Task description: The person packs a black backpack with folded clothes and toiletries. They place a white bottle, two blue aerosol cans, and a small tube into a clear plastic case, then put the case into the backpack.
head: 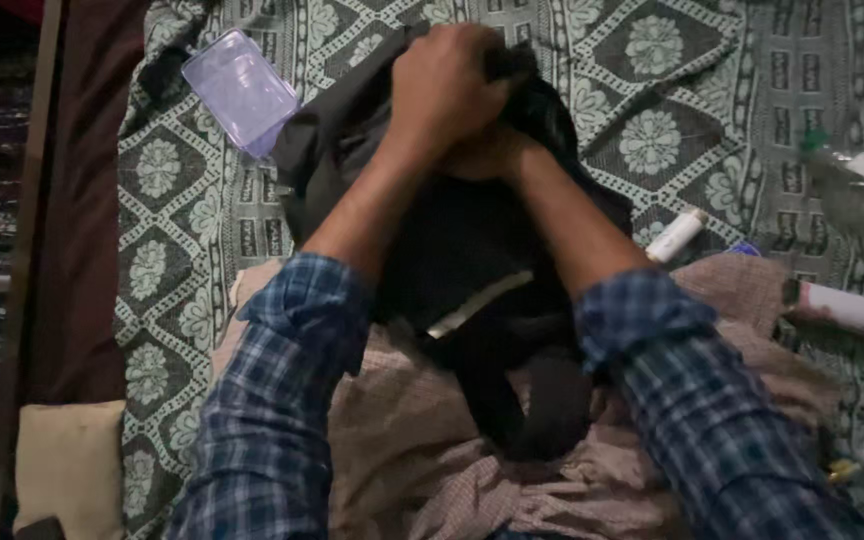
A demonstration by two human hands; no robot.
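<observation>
The left hand (pixel 449 85) is a closed fist bunched on the upper edge of a black garment (pixel 462 270). The right hand (pixel 487 158) lies mostly hidden beneath it, pressed into the same cloth; its hold cannot be made out. The garment spreads over a green patterned bedspread (pixel 692 90) and hangs onto a checked brown cloth (pixel 412 450) nearer the person. A clear plastic box (pixel 240 90) touches its left edge. A small white tube (pixel 676 236) lies just right of it, with bare bedspread above.
</observation>
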